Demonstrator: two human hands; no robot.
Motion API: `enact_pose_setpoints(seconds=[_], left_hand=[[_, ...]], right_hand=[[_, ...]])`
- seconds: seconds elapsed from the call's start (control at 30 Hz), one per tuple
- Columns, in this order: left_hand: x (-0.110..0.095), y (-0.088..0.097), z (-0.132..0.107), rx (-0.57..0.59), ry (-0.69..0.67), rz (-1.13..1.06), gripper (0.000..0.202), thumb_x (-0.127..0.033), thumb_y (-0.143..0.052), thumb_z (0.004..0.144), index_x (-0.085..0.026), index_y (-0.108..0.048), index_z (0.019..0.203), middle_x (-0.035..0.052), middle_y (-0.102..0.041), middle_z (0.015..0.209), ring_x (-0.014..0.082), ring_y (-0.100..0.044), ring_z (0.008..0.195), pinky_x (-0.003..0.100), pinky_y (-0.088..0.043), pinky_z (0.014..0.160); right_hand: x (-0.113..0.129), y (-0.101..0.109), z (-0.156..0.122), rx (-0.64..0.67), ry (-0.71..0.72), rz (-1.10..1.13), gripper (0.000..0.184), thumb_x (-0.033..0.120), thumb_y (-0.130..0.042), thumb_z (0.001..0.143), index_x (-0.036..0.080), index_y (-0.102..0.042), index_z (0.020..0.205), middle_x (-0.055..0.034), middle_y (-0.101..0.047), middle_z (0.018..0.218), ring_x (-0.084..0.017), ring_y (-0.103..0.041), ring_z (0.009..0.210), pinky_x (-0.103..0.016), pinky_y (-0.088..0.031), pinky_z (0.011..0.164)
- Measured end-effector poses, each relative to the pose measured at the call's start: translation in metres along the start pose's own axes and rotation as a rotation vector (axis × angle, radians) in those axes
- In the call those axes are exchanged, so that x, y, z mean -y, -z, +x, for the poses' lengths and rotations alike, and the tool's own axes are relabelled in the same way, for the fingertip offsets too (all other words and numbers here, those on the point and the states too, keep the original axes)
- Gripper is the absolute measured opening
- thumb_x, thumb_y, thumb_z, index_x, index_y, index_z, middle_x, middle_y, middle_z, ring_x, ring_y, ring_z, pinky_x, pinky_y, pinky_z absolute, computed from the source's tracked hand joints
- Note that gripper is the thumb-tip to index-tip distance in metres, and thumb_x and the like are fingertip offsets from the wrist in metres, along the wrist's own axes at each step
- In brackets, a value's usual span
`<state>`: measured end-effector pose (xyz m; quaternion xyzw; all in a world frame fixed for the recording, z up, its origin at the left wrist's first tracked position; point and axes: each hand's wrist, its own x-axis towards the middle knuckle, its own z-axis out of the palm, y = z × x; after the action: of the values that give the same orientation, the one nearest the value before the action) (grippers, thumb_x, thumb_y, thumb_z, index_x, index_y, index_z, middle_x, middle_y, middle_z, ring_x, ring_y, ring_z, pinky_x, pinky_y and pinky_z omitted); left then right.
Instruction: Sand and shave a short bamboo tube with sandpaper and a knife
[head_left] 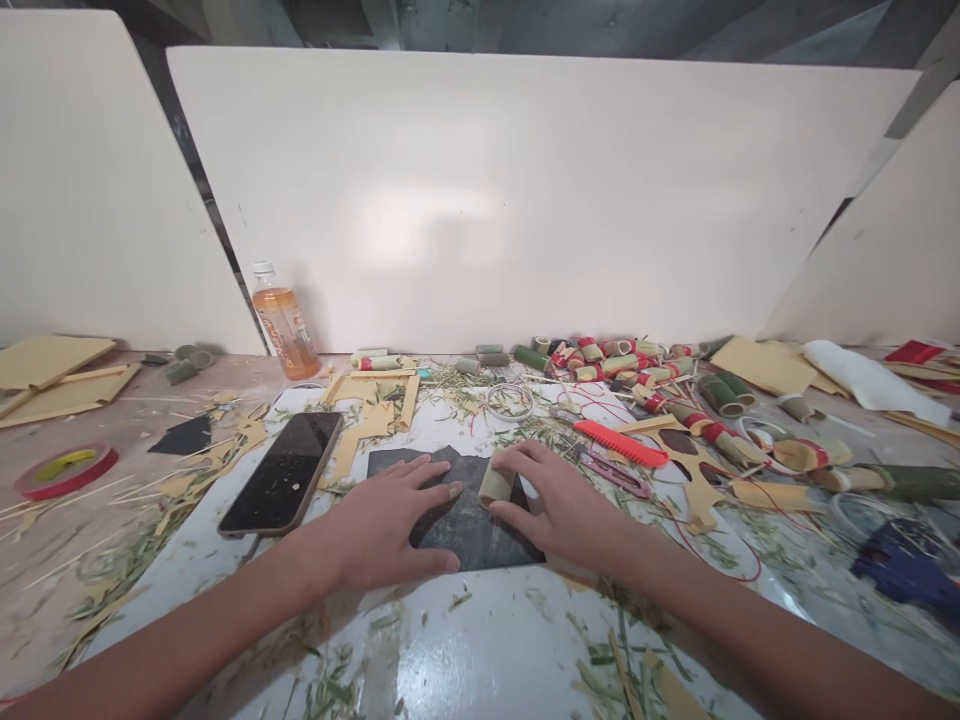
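A dark grey sheet, which looks like sandpaper (480, 545), lies on the white work surface in front of me. My left hand (401, 515) rests flat on its left part with the fingers spread. Between the thumb and fingers of my right hand (551, 495) is a short piece of bamboo tube (495, 482), pale green and hollow. The tube stands on or just over the sheet's right half; its lower edge seems to touch it. My right fingers hide part of its far side.
A phone (283, 475) lies left of the sheet. Behind it stands a drink bottle (285, 325). An orange-red comb-like tool (621, 443) and a cutter (613, 472) lie to the right, near many bamboo pieces (600, 360). Shavings cover the surface, and red tape (67, 472) lies far left.
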<state>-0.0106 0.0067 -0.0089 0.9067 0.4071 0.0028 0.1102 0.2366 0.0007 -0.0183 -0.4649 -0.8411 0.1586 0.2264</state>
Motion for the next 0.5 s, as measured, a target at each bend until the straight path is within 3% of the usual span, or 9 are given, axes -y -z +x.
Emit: enact_pose_setpoints(seconds=[0.2,0.5], left_hand=[[-0.0016,0.0021,0.0008,0.019,0.017,0.003,0.078,-0.073,-0.045,0.079,-0.031,-0.038,0.144,0.0078,-0.033,0.152,0.0378,-0.029,0.138,0.054,-0.035,0.107],[-0.0008,0.001,0.001,0.01,0.01,0.013,0.077,-0.073,-0.046,0.079,-0.03,-0.04,0.143,0.0081,-0.035,0.151,0.0377,-0.032,0.137,0.053,-0.034,0.107]], right_hand=[[0.0009,-0.0065,-0.001,0.002,0.04,-0.02,0.04,0.025,-0.063,0.084,0.024,-0.056,0.123,-0.0115,-0.051,0.116,-0.025,-0.051,0.107,-0.042,-0.045,0.091],[0.0067,-0.0083,-0.0053,0.012,0.074,-0.033,0.043,0.027,-0.062,0.083,0.024,-0.057,0.125,-0.0129,-0.052,0.117,-0.028,-0.047,0.113,-0.046,-0.042,0.096]])
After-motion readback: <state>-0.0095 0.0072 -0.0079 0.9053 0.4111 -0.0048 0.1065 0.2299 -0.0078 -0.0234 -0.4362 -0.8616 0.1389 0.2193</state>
